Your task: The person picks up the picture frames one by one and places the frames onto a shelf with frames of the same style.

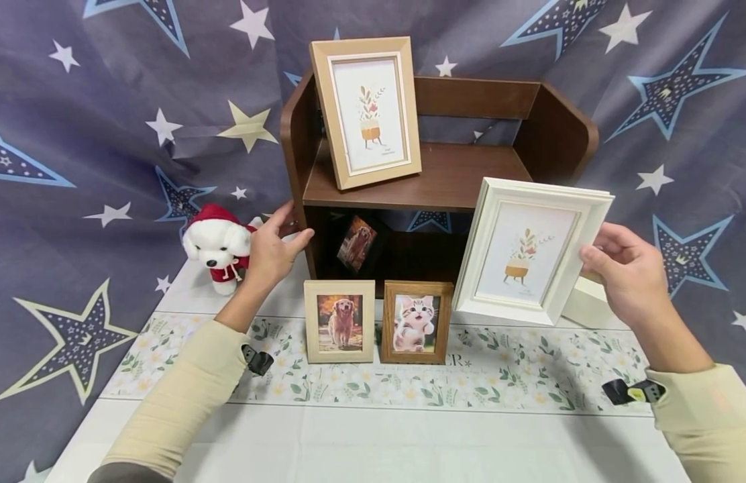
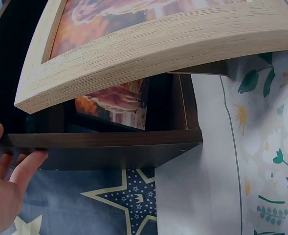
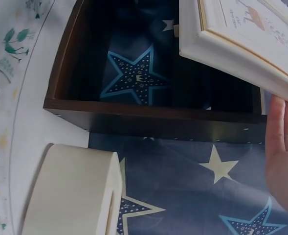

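Observation:
My right hand [image 1: 635,285] holds a white picture frame [image 1: 554,258] by its right side, thumb toward the front. This frame shows a potted-plant print and tilts in front of the right part of a dark brown two-tier shelf [image 1: 475,97]. With my left hand [image 1: 275,248] I grip the shelf's left side panel [image 2: 109,139], thumb on the inner side and fingers outside. A light wood frame [image 1: 344,181] with a similar plant print leans on the upper tier at left. Inside the lower tier stands a dark frame [image 1: 356,245] with a dog photo.
In front of the shelf stand a pale frame [image 1: 309,322] with a dog photo and a brown frame [image 1: 388,322] with a kitten photo. A white plush dog [image 1: 219,245] in red sits at left. A cream-coloured object [image 3: 70,186] lies right of the shelf. A floral runner [image 1: 506,392] crosses the table.

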Tool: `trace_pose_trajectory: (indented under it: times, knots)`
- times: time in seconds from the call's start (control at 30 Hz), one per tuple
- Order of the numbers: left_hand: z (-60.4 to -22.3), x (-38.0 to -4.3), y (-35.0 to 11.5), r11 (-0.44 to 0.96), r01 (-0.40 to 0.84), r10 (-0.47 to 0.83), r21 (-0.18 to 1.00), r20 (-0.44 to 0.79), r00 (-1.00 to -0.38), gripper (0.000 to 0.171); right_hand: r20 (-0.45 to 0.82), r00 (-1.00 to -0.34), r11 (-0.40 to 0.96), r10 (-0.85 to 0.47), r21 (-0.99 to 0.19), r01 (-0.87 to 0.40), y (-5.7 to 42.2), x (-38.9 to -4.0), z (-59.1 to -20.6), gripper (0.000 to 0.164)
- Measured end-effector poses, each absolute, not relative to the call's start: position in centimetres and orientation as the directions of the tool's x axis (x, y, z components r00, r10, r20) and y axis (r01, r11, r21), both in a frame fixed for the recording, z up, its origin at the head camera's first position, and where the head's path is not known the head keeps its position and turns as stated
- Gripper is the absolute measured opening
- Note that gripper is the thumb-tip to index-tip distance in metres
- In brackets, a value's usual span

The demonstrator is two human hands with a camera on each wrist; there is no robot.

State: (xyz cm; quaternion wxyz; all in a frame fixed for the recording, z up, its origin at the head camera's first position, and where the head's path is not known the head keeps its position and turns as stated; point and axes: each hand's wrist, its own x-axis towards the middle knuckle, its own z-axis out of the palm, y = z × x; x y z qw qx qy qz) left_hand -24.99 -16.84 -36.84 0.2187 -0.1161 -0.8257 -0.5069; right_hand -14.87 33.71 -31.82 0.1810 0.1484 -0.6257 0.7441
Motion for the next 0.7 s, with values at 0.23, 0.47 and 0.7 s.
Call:
trace_pose_trajectory:
  times: [0.23,0.47,0.7]
  knots:
    - [-36.8,-25.0,-16.9,0.473,0.406,-0.033,0.782,0.477,-0.878,0.060,0.485,-0.871,-0.124,0.081,-0.862,-0.491,33.2,-15.4,-30.4,0.037]
    - [-36.6,-24.9,-16.8,0.471,0.404,-0.029,0.784,0.472,-0.881,0.060,0.500,-0.863,-0.169,0.079,-0.846,-0.506,32.9,-15.5,-28.8,0.035]
    - [-36.6,-24.9,-16.8,0.479,0.401,-0.027,0.781,0.470,-0.882,0.061,0.508,-0.860,-0.204,0.050,-0.838,-0.506,32.5,-15.7,-27.3,0.034]
